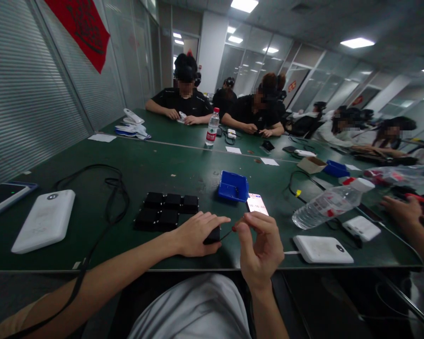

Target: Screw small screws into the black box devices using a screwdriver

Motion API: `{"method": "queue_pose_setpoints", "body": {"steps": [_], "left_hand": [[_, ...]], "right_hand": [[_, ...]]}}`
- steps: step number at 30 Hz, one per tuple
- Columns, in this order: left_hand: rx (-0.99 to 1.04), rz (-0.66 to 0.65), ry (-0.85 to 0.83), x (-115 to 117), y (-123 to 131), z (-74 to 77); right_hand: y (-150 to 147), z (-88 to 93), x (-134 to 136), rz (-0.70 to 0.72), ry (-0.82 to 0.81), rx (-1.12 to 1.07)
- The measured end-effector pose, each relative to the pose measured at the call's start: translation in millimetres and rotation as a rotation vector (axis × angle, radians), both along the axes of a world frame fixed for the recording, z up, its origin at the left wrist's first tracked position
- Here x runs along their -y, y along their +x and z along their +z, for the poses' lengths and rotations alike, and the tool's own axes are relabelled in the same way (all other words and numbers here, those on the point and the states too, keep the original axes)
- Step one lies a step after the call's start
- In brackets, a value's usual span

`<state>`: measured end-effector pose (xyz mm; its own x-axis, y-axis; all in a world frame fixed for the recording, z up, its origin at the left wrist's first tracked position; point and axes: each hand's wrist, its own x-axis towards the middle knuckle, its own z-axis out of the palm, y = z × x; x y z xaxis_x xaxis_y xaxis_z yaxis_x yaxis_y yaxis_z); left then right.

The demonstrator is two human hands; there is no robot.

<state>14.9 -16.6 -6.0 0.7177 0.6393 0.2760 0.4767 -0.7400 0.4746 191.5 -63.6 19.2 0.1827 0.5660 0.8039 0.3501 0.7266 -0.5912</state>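
My left hand (pixel 194 234) lies on the green table (pixel 134 169) and covers a small black box (pixel 212 235) at the near edge. My right hand (pixel 259 247) is raised just right of it, thumb and fingers pinched on a thin dark wire or pin that points toward the box. Several more black boxes (pixel 167 210) sit in a cluster just beyond my left hand. A blue tray (pixel 233 186) stands behind them, and a lit phone (pixel 257 204) lies beside it, above my right hand.
A white power bank (pixel 45 220) with a black cable lies at left, another (pixel 322 249) at right. A water bottle (pixel 330 202) lies on its side near a co-worker's hand (pixel 403 209). An upright bottle (pixel 212 127) stands farther back. Other people sit along the far side.
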Motion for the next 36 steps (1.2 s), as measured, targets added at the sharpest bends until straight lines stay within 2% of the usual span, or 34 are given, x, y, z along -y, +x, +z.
{"method": "queue_pose_setpoints", "body": {"steps": [5,11,17,24,30,36], "left_hand": [[-0.003,0.005,0.024,-1.0,0.6,-3.3],[-0.009,-0.009,0.02,-0.8,1.2,-4.3],[-0.03,-0.002,0.048,-1.3,0.4,-5.4],[-0.019,-0.024,0.074,-2.2,0.3,-5.4],[-0.028,-0.046,0.066,-1.8,-0.9,-3.5],[-0.001,-0.034,0.054,-1.5,-1.1,-4.1]], "right_hand": [[-2.1,3.8,3.2,0.126,-0.043,-0.032],[-5.2,4.7,4.2,0.066,0.038,-0.028],[-2.2,2.3,6.2,0.209,-0.062,-0.024],[-7.7,4.9,3.3,0.014,0.025,-0.023],[-2.9,3.1,2.5,0.13,-0.084,-0.07],[-6.8,5.8,-0.9,0.019,-0.004,-0.041]]}}
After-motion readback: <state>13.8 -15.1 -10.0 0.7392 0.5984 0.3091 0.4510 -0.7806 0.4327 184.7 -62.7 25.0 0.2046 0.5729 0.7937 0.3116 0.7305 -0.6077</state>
